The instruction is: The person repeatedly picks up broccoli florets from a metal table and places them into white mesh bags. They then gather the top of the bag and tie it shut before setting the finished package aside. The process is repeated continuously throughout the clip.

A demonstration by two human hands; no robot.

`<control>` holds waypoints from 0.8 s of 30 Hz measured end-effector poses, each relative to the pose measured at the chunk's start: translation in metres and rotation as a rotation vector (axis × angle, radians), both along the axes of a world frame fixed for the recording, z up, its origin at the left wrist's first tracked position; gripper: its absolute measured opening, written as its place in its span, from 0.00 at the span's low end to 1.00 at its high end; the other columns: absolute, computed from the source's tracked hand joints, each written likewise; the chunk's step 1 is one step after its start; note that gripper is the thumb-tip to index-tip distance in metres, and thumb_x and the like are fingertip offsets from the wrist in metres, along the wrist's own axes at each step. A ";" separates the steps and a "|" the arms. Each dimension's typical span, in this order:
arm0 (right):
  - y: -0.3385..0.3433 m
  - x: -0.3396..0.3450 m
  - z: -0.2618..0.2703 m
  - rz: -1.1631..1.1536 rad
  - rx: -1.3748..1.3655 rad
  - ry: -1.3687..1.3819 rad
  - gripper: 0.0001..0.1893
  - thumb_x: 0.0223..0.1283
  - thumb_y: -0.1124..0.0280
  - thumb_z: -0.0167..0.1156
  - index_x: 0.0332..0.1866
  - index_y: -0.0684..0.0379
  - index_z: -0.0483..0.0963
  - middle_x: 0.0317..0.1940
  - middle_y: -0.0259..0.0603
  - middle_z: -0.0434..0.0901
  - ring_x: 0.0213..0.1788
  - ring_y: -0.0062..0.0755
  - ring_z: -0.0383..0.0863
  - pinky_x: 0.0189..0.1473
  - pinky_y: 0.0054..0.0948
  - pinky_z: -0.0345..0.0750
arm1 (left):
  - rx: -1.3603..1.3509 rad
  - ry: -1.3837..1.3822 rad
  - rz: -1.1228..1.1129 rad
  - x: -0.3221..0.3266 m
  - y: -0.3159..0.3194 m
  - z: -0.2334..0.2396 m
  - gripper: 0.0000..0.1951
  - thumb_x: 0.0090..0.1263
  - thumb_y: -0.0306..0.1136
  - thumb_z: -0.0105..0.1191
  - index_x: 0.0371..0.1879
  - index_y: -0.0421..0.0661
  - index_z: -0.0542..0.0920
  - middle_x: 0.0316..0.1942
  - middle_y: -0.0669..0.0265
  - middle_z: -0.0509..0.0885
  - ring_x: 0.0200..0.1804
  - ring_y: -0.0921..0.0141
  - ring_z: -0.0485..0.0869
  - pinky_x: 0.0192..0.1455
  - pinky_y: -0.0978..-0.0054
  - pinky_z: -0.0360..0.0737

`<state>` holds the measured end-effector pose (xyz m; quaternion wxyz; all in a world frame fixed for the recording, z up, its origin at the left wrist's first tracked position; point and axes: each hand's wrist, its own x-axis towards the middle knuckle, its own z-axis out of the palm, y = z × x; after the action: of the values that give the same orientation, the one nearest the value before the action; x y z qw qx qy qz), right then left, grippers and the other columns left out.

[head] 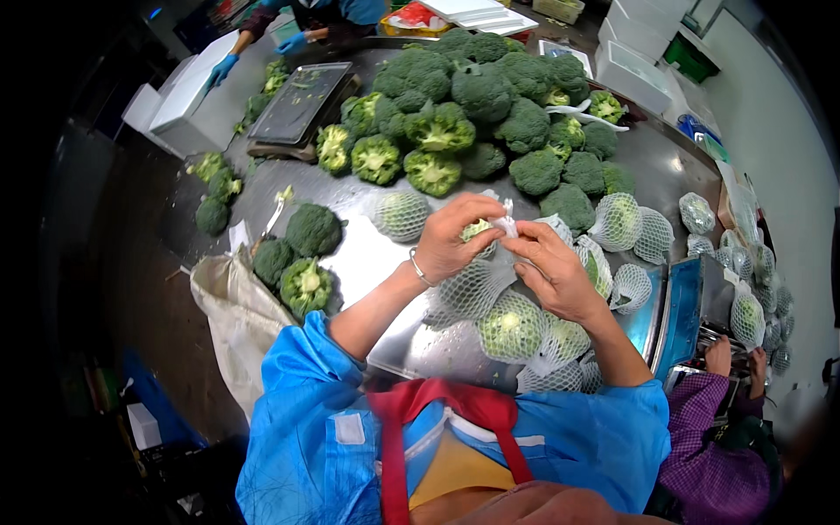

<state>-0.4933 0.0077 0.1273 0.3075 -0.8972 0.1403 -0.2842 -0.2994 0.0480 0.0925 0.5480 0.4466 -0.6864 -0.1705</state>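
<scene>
Over a metal table, my left hand (453, 237) and my right hand (554, 270) meet at the bunched end of a white foam net (505, 225). Fingertips of both hands pinch it from either side. Below them lies a stretched white foam net sleeve (476, 285); whether it is the same piece is unclear. Close to my body sit a netted broccoli head (513, 326) with its pale stem showing, and more netted heads beside it. Another netted broccoli head (400, 215) rests just left of my left hand.
A heap of bare broccoli (482, 92) covers the table's far side, beside a weighing scale (302, 102). A woven sack (233, 308) hangs at the left edge near loose broccoli (314, 230). One co-worker's gloved hands (292, 43) are far left; another co-worker's sleeve (702, 407) is at right.
</scene>
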 end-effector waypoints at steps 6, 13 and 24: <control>0.027 0.043 -0.014 0.163 0.969 -0.309 0.15 0.59 0.78 0.50 0.52 0.65 0.65 0.36 0.35 0.69 0.35 0.19 0.72 0.39 0.19 0.72 | 0.218 0.437 -0.008 0.018 0.070 -0.010 0.14 0.53 0.20 0.59 0.39 0.39 0.75 0.37 0.66 0.79 0.38 0.76 0.78 0.42 0.80 0.76; 0.068 0.097 -0.029 0.179 1.124 -0.197 0.09 0.54 0.79 0.56 0.41 0.64 0.70 0.31 0.29 0.68 0.33 0.14 0.69 0.34 0.15 0.70 | 0.121 0.799 0.050 0.040 0.119 -0.031 0.06 0.56 0.20 0.56 0.33 0.37 0.80 0.39 0.61 0.78 0.39 0.75 0.78 0.42 0.81 0.76; 0.101 0.135 -0.034 0.061 0.625 -0.273 0.08 0.50 0.78 0.57 0.36 0.64 0.69 0.43 0.38 0.70 0.44 0.24 0.70 0.48 0.23 0.65 | 0.017 0.618 0.377 0.049 0.137 -0.047 0.01 0.58 0.22 0.53 0.26 0.41 0.76 0.35 0.67 0.73 0.40 0.75 0.72 0.44 0.81 0.69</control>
<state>-0.3580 0.1091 0.0936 0.5918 -0.7171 0.1513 -0.3357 -0.2503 0.1846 0.0450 0.7478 0.4973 -0.3922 -0.1991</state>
